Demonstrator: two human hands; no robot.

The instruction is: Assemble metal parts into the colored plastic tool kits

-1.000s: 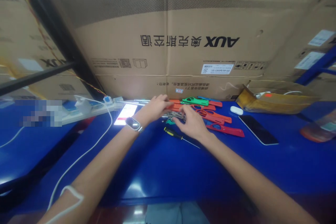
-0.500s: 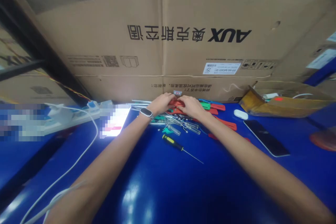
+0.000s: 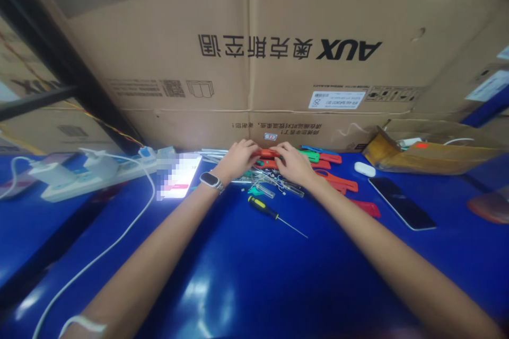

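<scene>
An orange-red long-lighter casing (image 3: pixel 267 153) spans the gap between my two hands at the back of the blue table. My left hand (image 3: pixel 240 159), a watch on its wrist, has its fingers closed on the left end. Around the right end, the fingers of my right hand (image 3: pixel 292 162) are curled. Just below lie clear plastic tubes (image 3: pixel 264 191), thin white wires and small teal pieces (image 3: pixel 254 189). More red-orange casings (image 3: pixel 338 183) and a green one (image 3: pixel 311 156) rest to the right, partly hidden by my right hand. Metal rods (image 3: pixel 212 154) lie left of my left hand.
A black-and-yellow screwdriver (image 3: pixel 263 206) lies in front of the pile. To the right are a white earbud case (image 3: pixel 365 169), a dark phone (image 3: pixel 401 204) and an open brown carton (image 3: pixel 437 161). A lit phone (image 3: pixel 185 177) and power strip (image 3: pixel 71 188) stand left. Cardboard (image 3: pixel 254 74) walls the back.
My hands moved back and closed on the orange-red casing, uncovering the tubes and wires below. Over the last half second the hands shifted little. The view swung slightly.
</scene>
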